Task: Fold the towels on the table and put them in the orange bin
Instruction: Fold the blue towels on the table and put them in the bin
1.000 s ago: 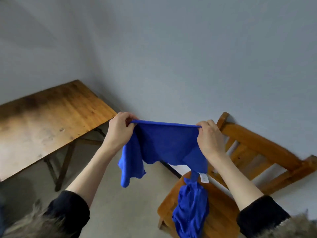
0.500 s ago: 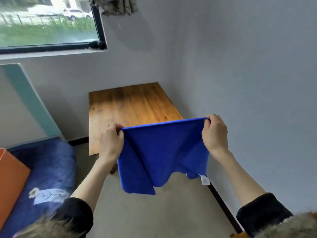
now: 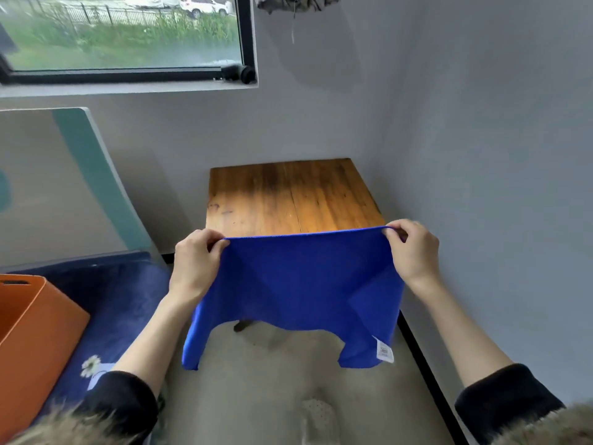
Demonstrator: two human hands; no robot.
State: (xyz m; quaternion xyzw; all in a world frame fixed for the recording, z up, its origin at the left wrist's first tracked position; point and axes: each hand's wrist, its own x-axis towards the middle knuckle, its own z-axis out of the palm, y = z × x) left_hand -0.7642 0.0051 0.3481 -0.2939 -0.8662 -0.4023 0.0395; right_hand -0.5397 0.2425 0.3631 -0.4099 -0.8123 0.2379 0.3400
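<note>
Nearest to me are my two black sleeves (image 3: pixel 122 399) with pale fur trim at the bottom edge of the view. At my left sits the orange bin (image 3: pixel 35 342), standing on a dark blue blanket (image 3: pixel 122 300) with a small daisy print. Ahead of me I hold the blue towel (image 3: pixel 298 287) stretched out in the air over the grey floor (image 3: pixel 272 390). My left hand (image 3: pixel 195 264) pinches its upper left corner with curled fingers, and my right hand (image 3: pixel 414 252) pinches the upper right corner the same way. The top edge runs taut between them, while the lower corners hang loose, with a white label (image 3: pixel 384 351) at the lower right. Past the towel stands the wooden bench (image 3: pixel 288 197), set in the corner against the grey walls. Beyond that, a pale panel (image 3: pixel 48 187) with a teal edge leans at the left, under a dark-framed window (image 3: pixel 128 36).
</note>
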